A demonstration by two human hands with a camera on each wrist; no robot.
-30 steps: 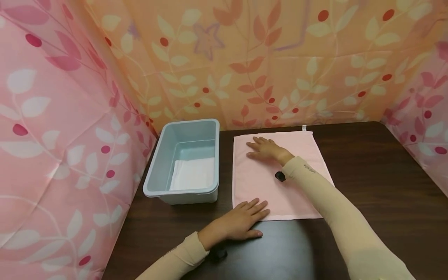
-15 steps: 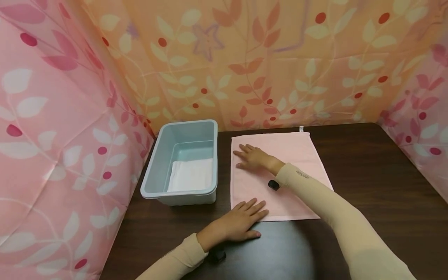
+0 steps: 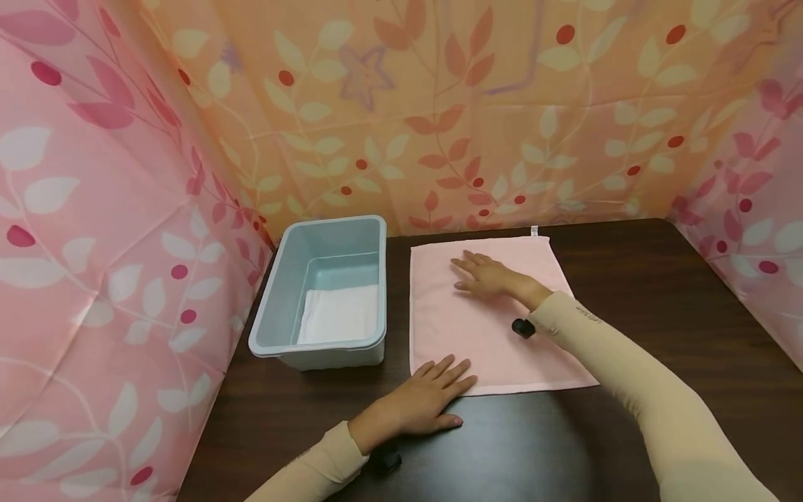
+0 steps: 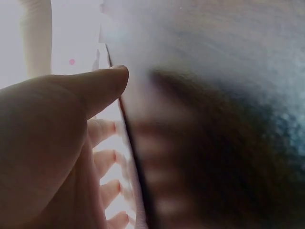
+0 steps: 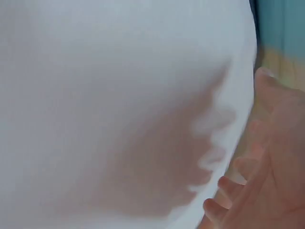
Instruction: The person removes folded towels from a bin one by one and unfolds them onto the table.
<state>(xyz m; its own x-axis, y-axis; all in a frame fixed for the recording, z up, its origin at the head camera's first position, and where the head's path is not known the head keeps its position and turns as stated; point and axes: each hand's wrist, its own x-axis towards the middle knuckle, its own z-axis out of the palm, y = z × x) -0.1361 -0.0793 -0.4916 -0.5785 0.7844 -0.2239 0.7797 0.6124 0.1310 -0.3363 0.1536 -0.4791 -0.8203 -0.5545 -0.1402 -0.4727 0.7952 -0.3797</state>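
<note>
A pink towel [image 3: 439, 321] lies spread flat on the dark wooden table, with a small white tag at its far right edge. My left hand [image 3: 419, 403] rests at the towel's near left corner, fingers spread on the cloth and thumb on the bare wood. Over the upper middle of the towel is my right hand [image 3: 489, 276], palm down with its fingers extended. In the right wrist view the fingers of the right hand [image 5: 271, 157] stretch over the pale cloth [image 5: 95, 57] and cast a shadow on it. Neither hand grips anything.
A light blue plastic tub [image 3: 270, 307] stands left of the towel, with a folded white cloth [image 3: 341, 314] in it. Floral curtains [image 3: 439, 104] hang behind and at both sides of the table [image 3: 659, 293].
My right hand swept left across the towel, then came back right to the upper middle. The left hand keeps its place at the near corner. The head view has shifted slightly.
</note>
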